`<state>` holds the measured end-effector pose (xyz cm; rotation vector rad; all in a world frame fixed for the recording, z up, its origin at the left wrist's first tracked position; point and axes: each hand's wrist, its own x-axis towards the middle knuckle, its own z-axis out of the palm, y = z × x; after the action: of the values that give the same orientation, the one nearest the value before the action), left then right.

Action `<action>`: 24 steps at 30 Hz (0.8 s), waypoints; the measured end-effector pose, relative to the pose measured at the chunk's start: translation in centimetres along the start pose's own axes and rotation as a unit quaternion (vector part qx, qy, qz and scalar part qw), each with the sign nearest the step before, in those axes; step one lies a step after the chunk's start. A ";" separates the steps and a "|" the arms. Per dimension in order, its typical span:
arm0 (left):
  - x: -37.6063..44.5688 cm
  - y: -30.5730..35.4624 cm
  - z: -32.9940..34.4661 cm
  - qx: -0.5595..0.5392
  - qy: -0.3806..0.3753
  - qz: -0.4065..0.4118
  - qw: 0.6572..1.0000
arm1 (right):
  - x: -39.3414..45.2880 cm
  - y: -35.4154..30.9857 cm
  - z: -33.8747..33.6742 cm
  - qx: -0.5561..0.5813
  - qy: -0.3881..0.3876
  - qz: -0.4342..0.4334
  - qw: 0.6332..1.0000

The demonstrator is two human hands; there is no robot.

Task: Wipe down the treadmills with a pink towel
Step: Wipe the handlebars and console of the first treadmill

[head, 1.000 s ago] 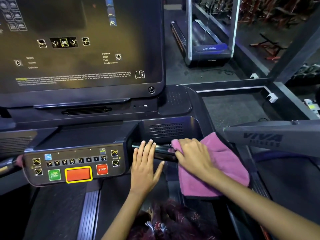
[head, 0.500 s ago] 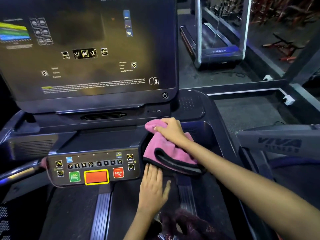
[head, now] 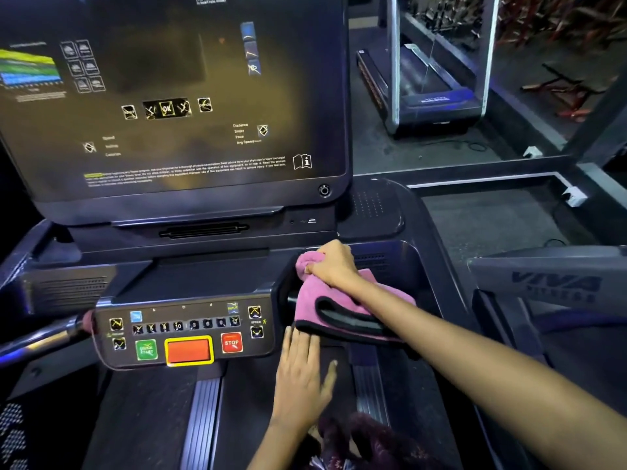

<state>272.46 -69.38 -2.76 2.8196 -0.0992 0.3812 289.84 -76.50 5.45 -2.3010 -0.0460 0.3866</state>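
Note:
I stand on a dark treadmill with a large screen and a button panel below it. My right hand grips a bunched pink towel with a black hem, pressing it into the recessed tray right of the panel. The towel drapes over the short handlebar there. My left hand lies flat with straight fingers just below the towel, beside the panel's right end.
A second treadmill stands beyond on the gym floor. A grey side rail marked VIVA runs at the right. A chrome handlebar sticks out at the left. Red racks fill the far right corner.
My right hand carried the towel left and up from the right handlebar into the tray corner. My left hand slid down off the handlebar and now lies below it.

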 end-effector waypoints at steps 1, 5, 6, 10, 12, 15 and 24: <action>0.0 0.0 0.0 -0.002 0.004 0.002 1.000 | 0.0 0.1 -0.1 -0.009 -0.023 -0.025 0.999; 0.0 0.4 0.0 -0.036 0.044 0.016 0.998 | -0.8 0.7 -1.5 0.070 -0.173 -0.129 0.974; 0.1 0.5 0.1 -0.037 0.047 0.018 0.998 | -0.6 0.9 -1.4 0.073 -0.155 -0.127 0.977; 0.1 0.5 -0.1 -0.021 0.021 0.002 1.000 | 0.4 0.3 0.2 0.039 0.023 -0.045 0.998; 0.0 0.4 -0.4 -0.020 0.029 0.008 0.999 | 0.6 0.6 0.2 0.064 -0.004 -0.082 0.995; 0.1 0.3 -0.4 -0.037 0.037 0.019 0.998 | -0.3 1.2 -0.2 0.132 -0.114 -0.200 0.964; 0.2 0.4 -0.7 -0.027 0.020 0.027 0.999 | -0.4 1.2 -0.3 0.171 -0.096 -0.265 0.944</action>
<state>272.47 -69.56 -1.97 2.7588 -0.1733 0.4412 289.47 -77.64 4.89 -1.8094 -0.6327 0.3045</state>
